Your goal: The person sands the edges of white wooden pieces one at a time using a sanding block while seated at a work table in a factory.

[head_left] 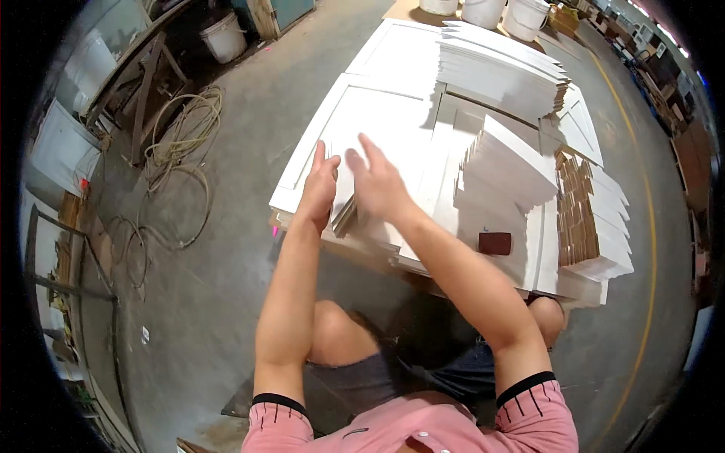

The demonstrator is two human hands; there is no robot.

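I sit at a low work surface made of white cabinet door panels (355, 113). My left hand (319, 189) presses flat against the left side of a small stack of white-faced boards (346, 215) at the panel's near edge. My right hand (377, 183) lies on top of the same stack, fingers spread and pointing away from me. The stack's brown edges show between the two hands. A small dark brown block (495, 242) lies on the panel to the right of my right forearm.
Taller stacks of white boards stand at the right (513, 170) and far back (502, 72), with another brown-edged stack (585, 219) at the right edge. White buckets (483, 11) stand behind. A coiled hose (181, 140) lies on the concrete floor at left.
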